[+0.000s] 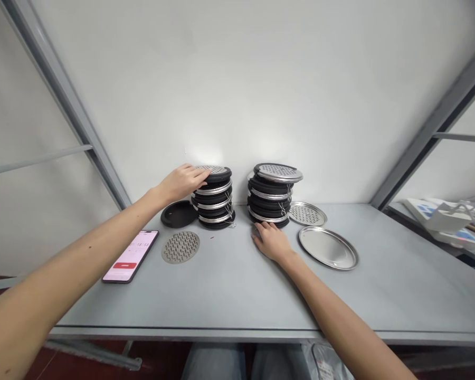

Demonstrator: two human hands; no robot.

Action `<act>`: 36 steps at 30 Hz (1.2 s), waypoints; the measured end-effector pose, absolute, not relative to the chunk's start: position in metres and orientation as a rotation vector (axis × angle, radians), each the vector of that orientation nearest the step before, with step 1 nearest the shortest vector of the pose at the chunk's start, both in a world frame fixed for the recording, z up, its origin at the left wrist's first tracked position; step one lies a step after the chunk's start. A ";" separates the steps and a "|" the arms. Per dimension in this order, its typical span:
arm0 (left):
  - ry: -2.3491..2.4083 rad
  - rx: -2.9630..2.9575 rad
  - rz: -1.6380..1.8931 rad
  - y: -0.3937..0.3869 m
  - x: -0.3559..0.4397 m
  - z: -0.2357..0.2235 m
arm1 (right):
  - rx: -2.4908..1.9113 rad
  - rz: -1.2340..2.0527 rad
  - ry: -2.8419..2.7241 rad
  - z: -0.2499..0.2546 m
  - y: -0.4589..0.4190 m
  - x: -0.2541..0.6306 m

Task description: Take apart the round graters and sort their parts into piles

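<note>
My left hand [184, 182] is at the top of the left stack [216, 203], its fingers closed over the rim of the black-edged grater disc [220, 170] there. Black rings and silver-rimmed discs alternate down that stack, with small wire clips at the side. By the foot of the right stack [269, 203], my right hand [273, 240] lies low on the table, fingers loosely spread and holding nothing visible. A silver-rimmed grater disc [279, 171] tops the right stack, sitting slightly askew.
A black round lid [178, 214] and a loose perforated plate [181, 247] lie left of the stacks, near a phone [130, 258] showing a timer. On the right are a shiny round tray [328, 248] and another grater disc [309, 214]. The grey table [221, 295] meets a white wall.
</note>
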State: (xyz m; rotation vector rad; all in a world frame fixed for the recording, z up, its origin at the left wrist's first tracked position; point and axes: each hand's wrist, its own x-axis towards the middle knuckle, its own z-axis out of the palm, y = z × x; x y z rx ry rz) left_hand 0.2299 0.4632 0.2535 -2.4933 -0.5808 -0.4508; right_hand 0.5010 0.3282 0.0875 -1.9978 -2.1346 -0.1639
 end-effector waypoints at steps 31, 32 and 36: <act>-0.215 -2.646 -1.011 0.326 0.225 0.153 | -1.136 1.042 -1.365 0.116 0.320 0.513; -0.207 -2.662 -1.054 0.325 0.226 0.146 | -1.134 1.117 -1.322 0.116 0.319 0.513; -0.308 -2.694 -1.329 0.335 0.229 0.122 | -1.160 1.217 -1.326 0.111 0.322 0.510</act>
